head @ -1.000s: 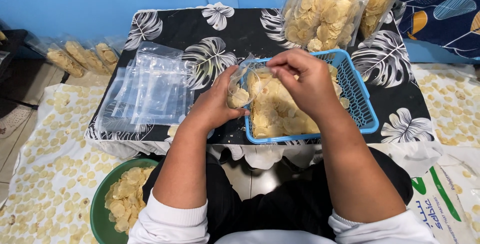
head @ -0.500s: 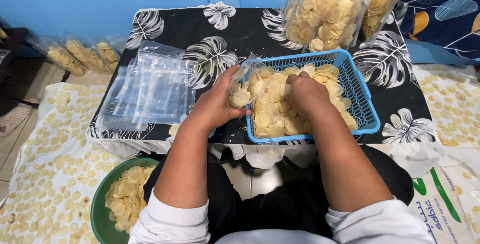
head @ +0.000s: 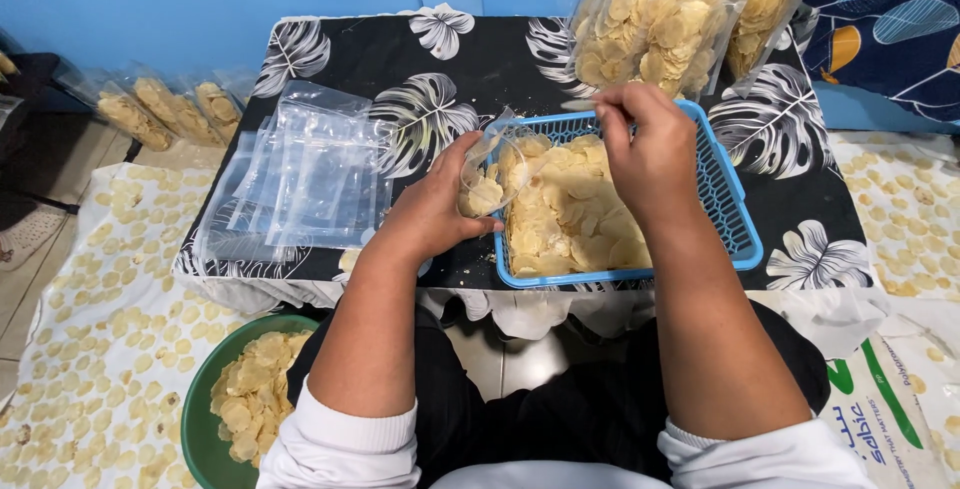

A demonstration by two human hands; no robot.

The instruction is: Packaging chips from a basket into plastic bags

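My left hand is clenching its grip around a small clear bag, holding the mouth open just beside the left rim of the blue basket; a few pale chips are sitting in the bottom of the bag. My right hand is hovering over the far side of the basket with its fingertips pinched together near the rim, and I cannot tell whether a chip is caught between them. The basket is sitting on the desk, which is wearing a black cloth with white leaves, and a heap of chips is filling its left half. To the left of the bag, a stack of empty clear bags is lying flat on the cloth. Behind the basket, two large filled bags are standing at the far edge. Down by my left knee, a green bowl of chips is resting on the floor, and more chips are drying spread out on a white sheet around the desk.
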